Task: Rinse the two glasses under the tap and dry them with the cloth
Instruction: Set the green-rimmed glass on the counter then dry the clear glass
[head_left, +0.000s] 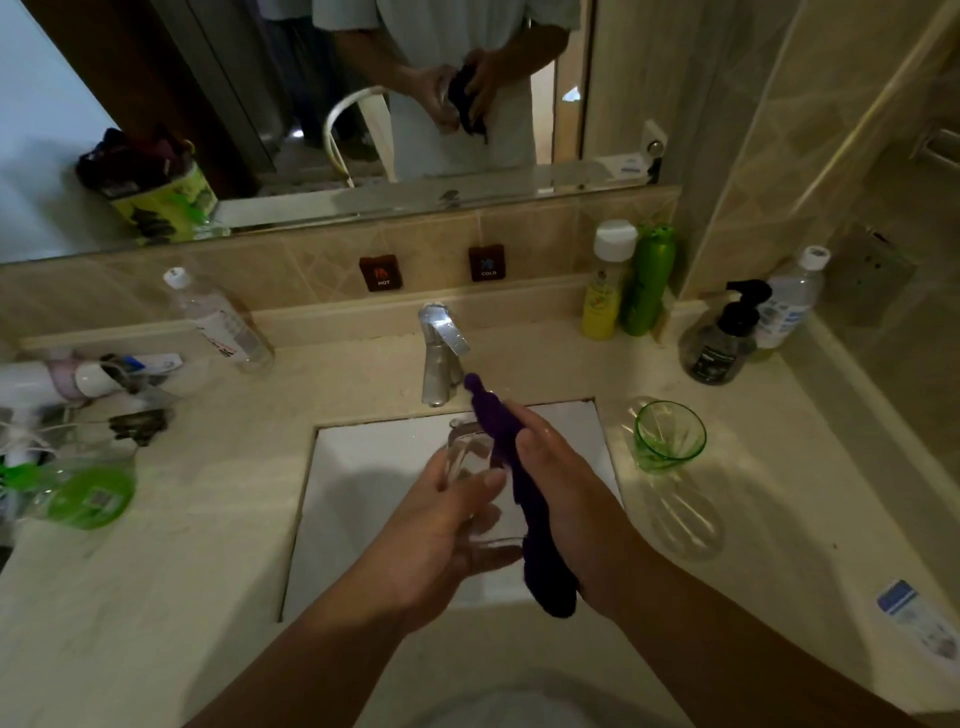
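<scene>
**Clear glass and cloth over the basin, green glass on the desk**

The clear glass (475, 483) is colourless and see-through, tilted with its mouth pointing away toward the tap (441, 353), above the white sink (363, 467). The dark purple cloth (524, 499) lies along its right side in a long, bunched strip. The green glass (669, 435) stands upright on the desk (208, 545), just beside the sink's right edge.

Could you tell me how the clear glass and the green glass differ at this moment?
The clear glass is colourless and gripped by the left hand over the sink, with the purple cloth against it. The green glass is tinted and stands untouched on the counter. Both are transparent tumblers.
</scene>
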